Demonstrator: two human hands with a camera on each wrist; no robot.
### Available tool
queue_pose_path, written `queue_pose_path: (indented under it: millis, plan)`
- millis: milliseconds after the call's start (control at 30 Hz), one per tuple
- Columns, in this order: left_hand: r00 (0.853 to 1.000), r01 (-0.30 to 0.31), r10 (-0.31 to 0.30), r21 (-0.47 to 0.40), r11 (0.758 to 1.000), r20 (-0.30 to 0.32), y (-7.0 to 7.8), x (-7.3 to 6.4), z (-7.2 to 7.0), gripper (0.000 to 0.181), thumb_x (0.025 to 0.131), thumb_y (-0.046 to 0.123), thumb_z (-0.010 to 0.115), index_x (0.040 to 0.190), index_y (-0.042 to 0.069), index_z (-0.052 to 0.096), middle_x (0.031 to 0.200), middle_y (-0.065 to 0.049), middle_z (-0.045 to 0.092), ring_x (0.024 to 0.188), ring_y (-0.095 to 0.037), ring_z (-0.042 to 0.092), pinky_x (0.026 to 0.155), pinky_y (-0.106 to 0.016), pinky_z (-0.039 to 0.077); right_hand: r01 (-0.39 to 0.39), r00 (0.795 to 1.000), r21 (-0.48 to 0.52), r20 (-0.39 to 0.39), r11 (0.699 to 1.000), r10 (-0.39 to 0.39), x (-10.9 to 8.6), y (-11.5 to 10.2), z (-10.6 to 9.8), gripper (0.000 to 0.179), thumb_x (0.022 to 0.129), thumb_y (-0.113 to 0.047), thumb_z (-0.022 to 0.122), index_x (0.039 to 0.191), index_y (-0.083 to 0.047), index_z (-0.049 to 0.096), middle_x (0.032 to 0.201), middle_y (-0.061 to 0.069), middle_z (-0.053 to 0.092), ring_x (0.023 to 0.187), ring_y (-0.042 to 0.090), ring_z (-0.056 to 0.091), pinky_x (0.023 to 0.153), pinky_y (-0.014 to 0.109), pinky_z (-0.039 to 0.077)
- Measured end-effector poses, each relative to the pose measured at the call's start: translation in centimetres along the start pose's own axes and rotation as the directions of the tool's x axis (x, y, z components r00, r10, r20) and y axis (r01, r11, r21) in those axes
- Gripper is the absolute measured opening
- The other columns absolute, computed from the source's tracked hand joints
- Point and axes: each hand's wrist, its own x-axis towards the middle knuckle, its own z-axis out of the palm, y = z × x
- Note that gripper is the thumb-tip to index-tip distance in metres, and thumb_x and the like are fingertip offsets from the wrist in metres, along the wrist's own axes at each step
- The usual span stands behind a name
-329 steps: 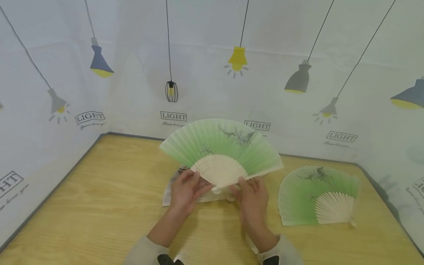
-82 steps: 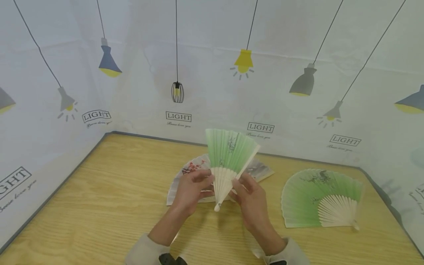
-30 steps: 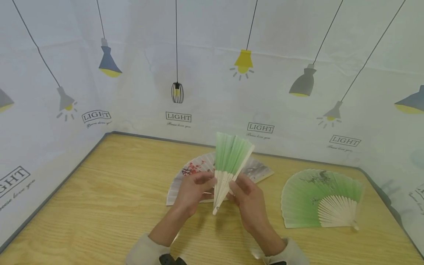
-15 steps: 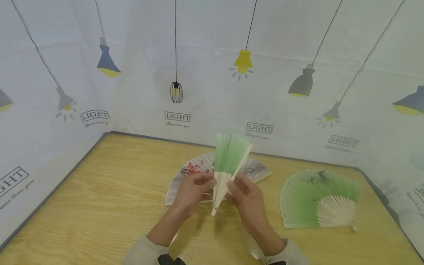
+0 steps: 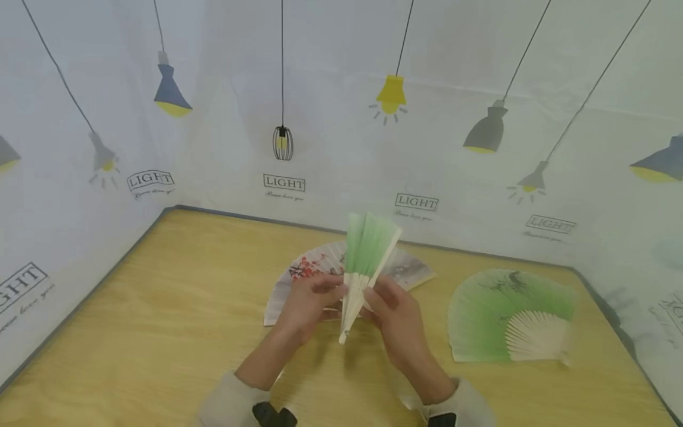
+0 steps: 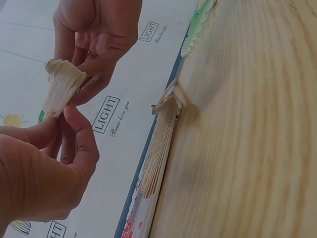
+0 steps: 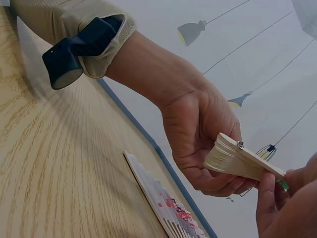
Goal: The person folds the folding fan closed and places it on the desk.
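Left hand (image 5: 309, 305) and right hand (image 5: 399, 314) pinch the part-open green folding fan (image 5: 366, 252) with fingers (image 5: 373, 298); even pressure should align pleats (image 5: 358, 243).

On the held fan (image 5: 369, 255) I see matt wooden ribs (image 5: 356, 286), a shiny metal rivet (image 7: 240, 145) and a pleated leaf (image 5: 368, 244), cloth or paper; the table (image 5: 133, 308) is grained wood, the sleeve (image 7: 59, 17) cloth.

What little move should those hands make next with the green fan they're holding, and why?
Probably press the right hand toward the left hand, closing the green folding fan: its pleated leaf is partly gathered but flares at the top, and both hands grip its pale ribs from opposite sides.
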Motion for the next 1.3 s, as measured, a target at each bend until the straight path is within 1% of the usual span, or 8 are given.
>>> queue_pose_path:
  millis: [167, 300, 533, 633, 767, 967, 1200, 1300]
  plan:
    - [1.0, 0.012, -0.012, 0.008, 1.0, 0.0, 0.14, 0.02, -0.38, 0.028, 0.091, 0.008, 0.065, 0.114, -0.008, 0.063, 0.093, -0.012, 0.068, 0.07, -0.018, 0.064, 0.069, -0.038, 0.059, 0.015, 1.0, -0.022, 0.007, 1.0, -0.015, 0.3, 0.18, 0.29, 0.035, 0.096, -0.008, 0.059, 0.129, 0.001, 0.054, 0.12, 0.017, 0.059, 0.106, 0.021, 0.059, 0.084, 0.035, 0.056]
    - [0.999, 0.027, -0.026, -0.021, 0.999, 0.046, 0.17, -0.11, -0.41, 0.031, 0.092, 0.01, 0.064, 0.117, -0.009, 0.06, 0.095, -0.012, 0.068, 0.073, -0.019, 0.065, 0.071, -0.038, 0.059, 0.01, 1.0, -0.016, -0.004, 1.0, -0.01, 0.29, 0.16, 0.17, 0.035, 0.095, -0.004, 0.058, 0.13, 0.001, 0.055, 0.12, 0.019, 0.059, 0.106, 0.022, 0.06, 0.084, 0.035, 0.056]
    - [0.988, 0.1, -0.087, -0.095, 0.99, 0.127, 0.19, -0.22, -0.51, 0.034, 0.095, 0.012, 0.061, 0.122, -0.009, 0.057, 0.094, -0.009, 0.067, 0.078, -0.02, 0.064, 0.076, -0.037, 0.057, -0.005, 0.998, 0.034, 0.055, 0.999, 0.003, 0.08, -0.36, -0.04, 0.04, 0.096, -0.005, 0.056, 0.135, 0.003, 0.049, 0.129, 0.021, 0.054, 0.112, 0.024, 0.057, 0.087, 0.039, 0.055]
    - [0.985, 0.099, -0.085, -0.089, 0.991, 0.152, 0.27, -0.27, -0.59, 0.035, 0.096, 0.014, 0.06, 0.122, -0.009, 0.057, 0.094, -0.009, 0.067, 0.08, -0.02, 0.064, 0.077, -0.036, 0.057, -0.011, 0.999, 0.021, 0.049, 1.0, 0.01, 0.07, -0.39, -0.13, 0.039, 0.096, -0.003, 0.055, 0.134, 0.003, 0.05, 0.128, 0.022, 0.054, 0.111, 0.024, 0.058, 0.086, 0.039, 0.055]
    - [0.99, 0.049, -0.042, -0.049, 0.998, 0.137, 0.43, -0.12, -0.61, 0.037, 0.095, 0.019, 0.061, 0.121, -0.007, 0.057, 0.094, -0.011, 0.066, 0.08, -0.022, 0.064, 0.076, -0.038, 0.058, 0.001, 0.999, -0.005, 0.043, 1.0, -0.001, 0.2, -0.36, -0.15, 0.037, 0.095, -0.003, 0.057, 0.132, 0.002, 0.052, 0.124, 0.022, 0.056, 0.11, 0.025, 0.059, 0.085, 0.039, 0.055]
    - [0.997, -0.005, 0.006, -0.015, 1.0, 0.08, 0.38, 0.03, -0.43, 0.037, 0.091, 0.014, 0.067, 0.123, -0.004, 0.058, 0.088, -0.011, 0.066, 0.073, -0.023, 0.065, 0.07, -0.041, 0.059, 0.026, 0.998, -0.025, 0.051, 0.999, -0.025, 0.33, -0.11, -0.09, 0.037, 0.094, -0.002, 0.059, 0.13, 0.001, 0.054, 0.118, 0.021, 0.056, 0.109, 0.026, 0.06, 0.085, 0.041, 0.055]
    - [0.997, -0.006, 0.006, -0.004, 1.0, 0.08, -0.01, 0.31, -0.22, 0.036, 0.089, 0.015, 0.069, 0.119, -0.003, 0.062, 0.095, -0.014, 0.07, 0.074, -0.026, 0.067, 0.073, -0.045, 0.059, 0.049, 0.997, -0.025, 0.061, 0.999, -0.047, 0.4, 0.36, -0.41, 0.035, 0.093, -0.002, 0.06, 0.128, -0.001, 0.056, 0.115, 0.02, 0.058, 0.108, 0.026, 0.061, 0.086, 0.044, 0.054]
    - [0.997, -0.004, 0.005, -0.008, 1.0, 0.078, 0.08, 0.05, -0.42, 0.036, 0.089, 0.014, 0.068, 0.119, -0.004, 0.061, 0.095, -0.014, 0.07, 0.073, -0.026, 0.067, 0.072, -0.044, 0.059, 0.049, 0.996, -0.017, 0.078, 0.999, -0.047, 0.36, 0.52, -0.2, 0.036, 0.092, -0.003, 0.061, 0.128, 0.001, 0.056, 0.115, 0.021, 0.059, 0.108, 0.027, 0.061, 0.086, 0.044, 0.054]
